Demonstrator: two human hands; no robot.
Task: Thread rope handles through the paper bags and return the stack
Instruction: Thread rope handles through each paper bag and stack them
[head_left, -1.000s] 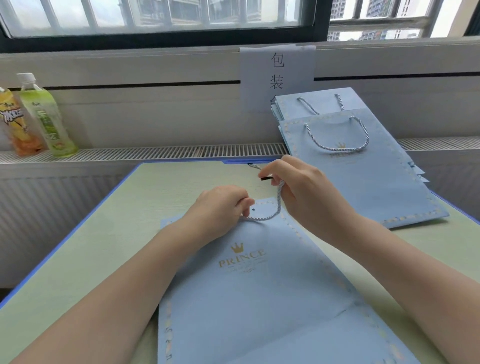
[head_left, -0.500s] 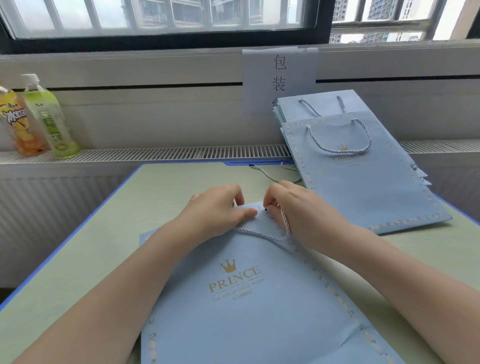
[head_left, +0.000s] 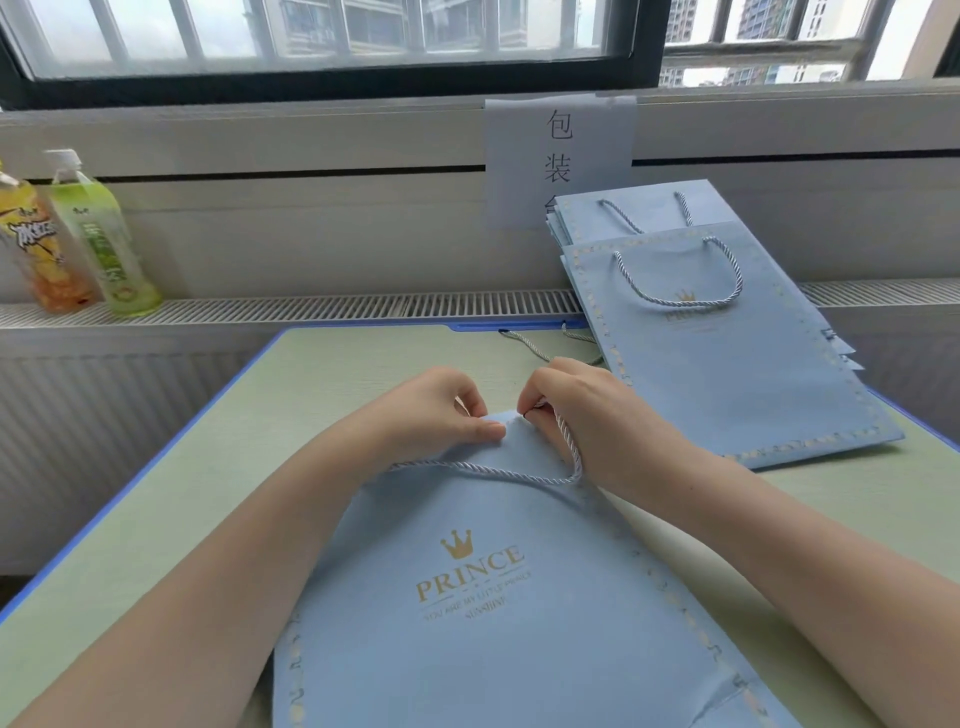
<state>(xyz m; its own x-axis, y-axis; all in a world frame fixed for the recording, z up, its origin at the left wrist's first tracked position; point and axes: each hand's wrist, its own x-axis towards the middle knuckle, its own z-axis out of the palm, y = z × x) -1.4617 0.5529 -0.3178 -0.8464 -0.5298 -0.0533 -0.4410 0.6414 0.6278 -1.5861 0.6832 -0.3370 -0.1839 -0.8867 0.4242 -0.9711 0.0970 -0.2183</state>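
Note:
A flat light-blue paper bag (head_left: 483, 613) with a gold crown and "PRINCE" print lies in front of me on the green table (head_left: 208, 467). My left hand (head_left: 431, 410) pinches the bag's top edge between thumb and fingers. My right hand (head_left: 587, 415) pinches the dark tip of a grey-white rope handle (head_left: 498, 472) right at that top edge. The rope loops down across the bag and runs under my left wrist. A stack of blue bags (head_left: 727, 338) with rope handles fitted leans at the back right.
Loose ropes (head_left: 540, 348) lie on the table just behind my right hand, beside the stack. Two drink bottles (head_left: 98, 234) stand on the radiator ledge at far left. A paper sign (head_left: 561, 156) hangs on the wall under the window.
My right hand has come down from above the bag to its top edge, bringing the rope tip there. The bag has slid nearer to me, and the loop has spread wider.

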